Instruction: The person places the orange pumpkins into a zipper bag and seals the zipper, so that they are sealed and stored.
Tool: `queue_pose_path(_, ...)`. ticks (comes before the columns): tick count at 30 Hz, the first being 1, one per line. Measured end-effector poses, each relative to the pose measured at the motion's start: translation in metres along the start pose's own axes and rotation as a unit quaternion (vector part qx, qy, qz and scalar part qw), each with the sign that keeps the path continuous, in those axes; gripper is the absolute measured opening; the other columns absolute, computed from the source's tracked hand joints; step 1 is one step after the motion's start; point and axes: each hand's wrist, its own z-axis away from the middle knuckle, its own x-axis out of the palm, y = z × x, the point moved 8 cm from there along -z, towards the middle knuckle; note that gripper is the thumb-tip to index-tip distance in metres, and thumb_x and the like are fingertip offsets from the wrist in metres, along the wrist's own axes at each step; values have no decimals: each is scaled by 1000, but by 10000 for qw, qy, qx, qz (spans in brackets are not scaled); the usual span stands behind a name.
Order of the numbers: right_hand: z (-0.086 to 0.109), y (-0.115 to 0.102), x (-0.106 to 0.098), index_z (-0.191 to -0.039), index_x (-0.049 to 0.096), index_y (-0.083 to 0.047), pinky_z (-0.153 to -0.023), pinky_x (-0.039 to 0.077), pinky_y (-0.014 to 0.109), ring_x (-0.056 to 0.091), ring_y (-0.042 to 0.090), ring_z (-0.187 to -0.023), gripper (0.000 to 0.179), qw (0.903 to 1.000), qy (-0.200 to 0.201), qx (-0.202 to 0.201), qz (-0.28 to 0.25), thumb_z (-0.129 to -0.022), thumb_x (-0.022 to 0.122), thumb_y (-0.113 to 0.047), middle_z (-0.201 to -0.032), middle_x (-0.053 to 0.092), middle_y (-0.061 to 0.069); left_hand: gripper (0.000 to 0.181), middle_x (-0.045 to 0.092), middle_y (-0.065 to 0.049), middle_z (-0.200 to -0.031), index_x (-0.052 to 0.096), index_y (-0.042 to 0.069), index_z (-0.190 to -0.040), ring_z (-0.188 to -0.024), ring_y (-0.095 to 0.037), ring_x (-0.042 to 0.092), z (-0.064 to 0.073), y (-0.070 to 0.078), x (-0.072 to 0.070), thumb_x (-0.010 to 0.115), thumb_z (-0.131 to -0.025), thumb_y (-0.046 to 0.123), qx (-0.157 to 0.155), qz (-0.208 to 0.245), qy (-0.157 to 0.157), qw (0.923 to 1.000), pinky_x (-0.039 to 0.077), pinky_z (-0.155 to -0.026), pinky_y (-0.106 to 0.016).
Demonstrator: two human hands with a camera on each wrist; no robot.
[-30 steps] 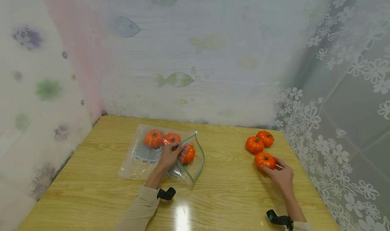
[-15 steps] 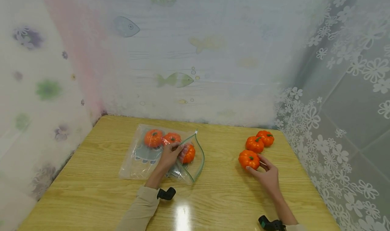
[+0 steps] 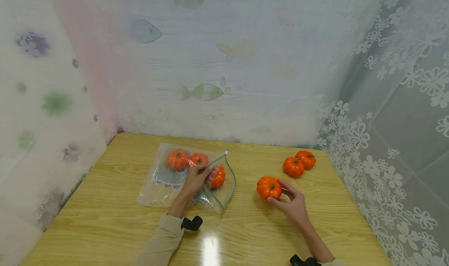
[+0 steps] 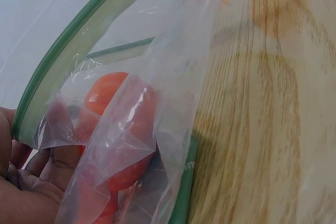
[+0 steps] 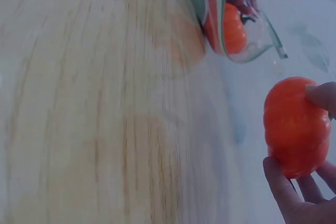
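A clear zip bag [image 3: 151, 192] with a green seal lies on the left of the table, its mouth spread toward the right. Three small orange pumpkins show inside it: one at the far left [image 3: 177, 159], one in the middle [image 3: 198, 159] and one by the mouth [image 3: 219, 177]. My left hand [image 3: 195, 181] pinches the upper edge of the bag's mouth; in the left wrist view its fingers [image 4: 63, 163] show beside the seal. Held by its side between thumb and fingers, another pumpkin [image 3: 269, 188] is in my right hand [image 3: 294, 206], to the right of the bag.
Two more pumpkins, a nearer one [image 3: 293, 167] and a farther one [image 3: 306, 159], sit together at the table's back right. The wooden table [image 3: 245, 234] meets patterned curtains at the back and sides.
My right hand has carried its pumpkin leftward, away from the two at the back right and closer to the bag. The left hand and the bag have stayed in place.
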Motion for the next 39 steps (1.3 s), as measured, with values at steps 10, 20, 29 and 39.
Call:
queue_pose_path(10, 7, 0, 31, -143, 55, 2, -89, 56, 23, 60, 3, -114, 72, 9972, -694, -118, -265, -78, 85, 4, -148, 51, 22, 23, 69, -1, -78, 69, -12, -110, -60, -8, 59, 2, 2, 1, 57, -105, 6, -60, 60, -29, 10000, 51, -55, -19)
queue_pose_path(20, 6, -6, 67, -145, 53, 1, -92, 55, 26, 58, 2, -117, 72, 9891, -1400, -351, -303, -80, 84, 2, -148, 50, 22, 25, 70, -3, -79, 69, -13, -111, -60, -8, 60, 1, 1, 1, 57, -105, 8, 0, 56, -35, 10000, 51, -56, -19)
queue_pose_path(29, 4, -17, 103, -149, 49, 0, -95, 56, 30, 56, 14, -127, 69, 9779, -1997, -430, -441, -87, 80, -2, -153, 46, 20, 25, 70, -6, -80, 68, -14, -112, -61, -8, 59, 0, 0, 1, 58, -104, 7, -53, 128, 8, 9999, 51, -56, -20)
queue_pose_path(39, -2, -27, 135, -153, 44, -2, -97, 55, 31, 47, 43, -137, 66, 9599, -2722, -611, -267, -94, 73, -9, -156, 43, 20, 25, 71, -6, -83, 69, -13, -114, -63, -9, 59, -1, -4, 2, 58, -105, 9, -96, 228, -141, 9996, 51, -56, -21)
